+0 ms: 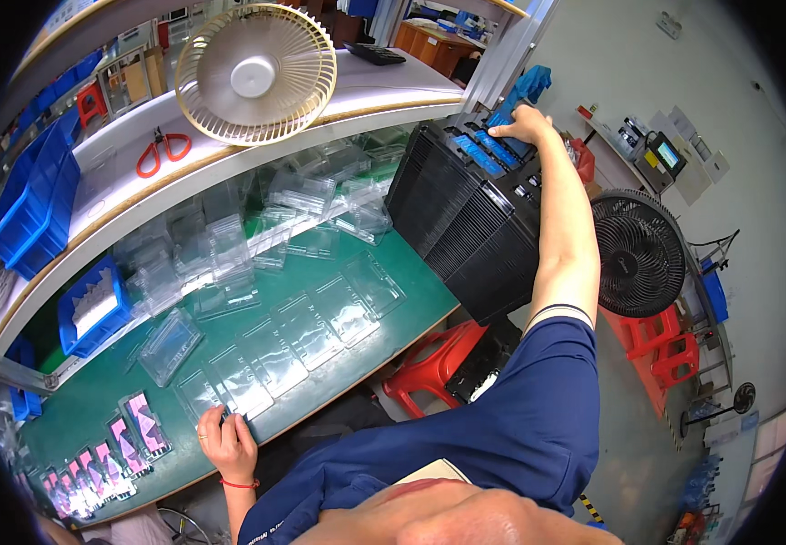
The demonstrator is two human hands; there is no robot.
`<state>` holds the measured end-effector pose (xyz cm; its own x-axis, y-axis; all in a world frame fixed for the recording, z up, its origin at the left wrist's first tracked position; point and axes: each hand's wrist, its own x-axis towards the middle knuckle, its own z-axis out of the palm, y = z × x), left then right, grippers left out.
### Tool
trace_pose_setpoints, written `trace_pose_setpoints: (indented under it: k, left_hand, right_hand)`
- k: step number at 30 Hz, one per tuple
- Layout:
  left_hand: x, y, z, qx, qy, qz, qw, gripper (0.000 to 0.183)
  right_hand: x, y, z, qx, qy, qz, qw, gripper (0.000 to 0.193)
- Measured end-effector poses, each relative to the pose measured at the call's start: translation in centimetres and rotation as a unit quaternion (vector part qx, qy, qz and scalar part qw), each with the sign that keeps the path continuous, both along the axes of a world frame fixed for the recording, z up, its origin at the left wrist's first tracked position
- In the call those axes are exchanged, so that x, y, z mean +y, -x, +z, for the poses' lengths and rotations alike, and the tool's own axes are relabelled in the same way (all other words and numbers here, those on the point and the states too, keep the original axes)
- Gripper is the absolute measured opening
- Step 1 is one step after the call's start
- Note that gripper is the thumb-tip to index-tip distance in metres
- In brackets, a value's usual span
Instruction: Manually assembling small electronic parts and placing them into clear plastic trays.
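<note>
My right arm stretches out to the far right, where my right hand (pixel 527 125) is at the top of a tall stack of black trays (pixel 466 213). Flat blue pieces (pixel 484 153) lie in the top tray, beside its thumb; its other fingers are mostly hidden. At the near edge of the green table, my left hand (pixel 227 443) has bent, slightly parted fingers touching the corner of a clear plastic blister tray (pixel 246 380). This is one of several clear trays laid in a row. A crumpled blue plastic bag (pixel 531 84) sits just beyond my right hand.
Loose clear trays (pixel 220 241) are heaped under the shelf. Pink-and-purple packs (pixel 145 427) line the table's left end. A blue bin (pixel 93 307) holds white pieces. A fan (pixel 253 77) and red-handled pliers (pixel 162 153) are on the shelf. Red stools (pixel 434 363) and a black fan (pixel 638 250) stand right.
</note>
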<state>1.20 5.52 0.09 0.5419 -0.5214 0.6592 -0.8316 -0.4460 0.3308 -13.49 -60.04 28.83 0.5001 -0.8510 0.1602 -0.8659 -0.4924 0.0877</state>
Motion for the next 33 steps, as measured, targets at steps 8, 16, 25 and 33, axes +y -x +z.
trace_pose_setpoints:
  k: [8, 16, 25, 33]
  left_hand:
    - [0.1, 0.0, 0.1, 0.004, 0.005, 0.001, 1.0, 0.004]
    - [0.0, 0.0, 0.2, -0.001, 0.015, -0.004, 1.0, 0.004]
    - [-0.1, 0.1, 0.3, -0.002, 0.019, -0.004, 1.0, 0.005]
    - [-0.2, -0.3, 0.2, -0.008, 0.026, -0.002, 1.0, 0.006]
  right_hand:
    - [4.5, -2.6, 1.1, 0.05, -0.067, 0.025, 0.996, 0.094]
    - [3.9, -1.9, -0.1, -0.054, -0.139, 0.003, 0.989, 0.109]
    - [8.2, -3.1, 2.5, 0.031, -0.06, 0.031, 0.997, 0.091]
    - [9.3, -4.3, 0.6, -0.031, -0.158, 0.055, 0.985, 0.096]
